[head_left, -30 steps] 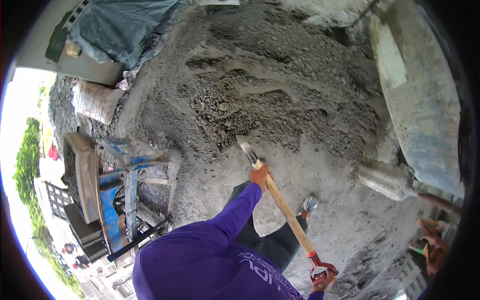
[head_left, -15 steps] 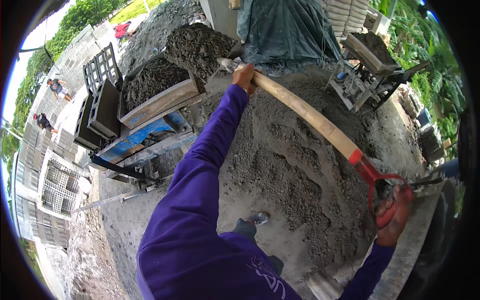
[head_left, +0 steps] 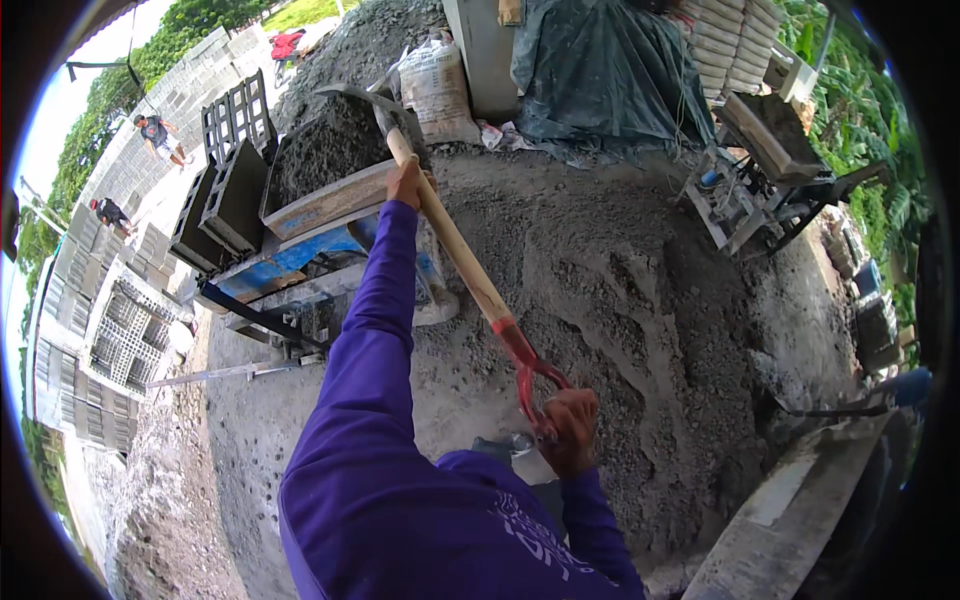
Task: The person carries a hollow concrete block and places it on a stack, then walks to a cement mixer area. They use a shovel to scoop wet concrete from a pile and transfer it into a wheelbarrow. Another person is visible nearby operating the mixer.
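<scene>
I hold a shovel with a pale wooden shaft and a red D-grip. My left hand grips the shaft high up, near the blade. My right hand is closed on the red grip close to my chest. The metal blade is turned over above a wooden hopper heaped with dark grey mix. Both arms are in purple sleeves. A big mound of grey sand and gravel mix lies to the right of the shaft.
The hopper sits on a blue block-making machine with grey hollow blocks beside it. A second machine stands at the right. A sack and a dark tarp lie behind. Two people stand far left among stacked blocks.
I have swung from the mound toward the hopper. The shovel went from lying level with a load to blade tipped over the hopper, and the right hand dropped lower.
</scene>
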Motion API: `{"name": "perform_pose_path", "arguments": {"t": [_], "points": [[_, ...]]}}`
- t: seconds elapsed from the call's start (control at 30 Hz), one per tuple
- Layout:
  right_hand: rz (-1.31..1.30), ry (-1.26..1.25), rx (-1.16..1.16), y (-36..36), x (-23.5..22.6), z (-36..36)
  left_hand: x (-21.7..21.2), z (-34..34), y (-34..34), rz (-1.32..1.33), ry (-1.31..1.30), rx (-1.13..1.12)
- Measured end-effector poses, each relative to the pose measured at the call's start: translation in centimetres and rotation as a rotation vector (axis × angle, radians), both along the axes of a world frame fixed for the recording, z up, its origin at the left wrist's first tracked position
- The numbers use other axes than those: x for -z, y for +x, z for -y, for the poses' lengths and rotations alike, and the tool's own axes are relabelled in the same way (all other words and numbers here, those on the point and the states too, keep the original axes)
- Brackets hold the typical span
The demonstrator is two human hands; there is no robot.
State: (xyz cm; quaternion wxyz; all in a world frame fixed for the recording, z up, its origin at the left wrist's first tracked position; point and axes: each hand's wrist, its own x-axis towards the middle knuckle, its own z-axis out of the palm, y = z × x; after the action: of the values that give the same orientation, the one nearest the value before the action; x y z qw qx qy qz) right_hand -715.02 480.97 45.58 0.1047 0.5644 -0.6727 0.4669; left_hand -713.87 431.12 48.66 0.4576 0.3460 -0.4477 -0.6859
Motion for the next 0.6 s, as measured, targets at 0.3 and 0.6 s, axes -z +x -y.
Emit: {"name": "perform_pose_path", "arguments": {"t": [0.3,0.6], "points": [[1.435,-0.353,0.817,1.1,16.9,-26.0,6.4,-29.3,-22.3,-0.038,0.289,0.611],[1.713,-0.813,2.232,32.1,5.4,-46.4,37.4,-83.2,-4.3,0.955,1.249,1.005]]}}
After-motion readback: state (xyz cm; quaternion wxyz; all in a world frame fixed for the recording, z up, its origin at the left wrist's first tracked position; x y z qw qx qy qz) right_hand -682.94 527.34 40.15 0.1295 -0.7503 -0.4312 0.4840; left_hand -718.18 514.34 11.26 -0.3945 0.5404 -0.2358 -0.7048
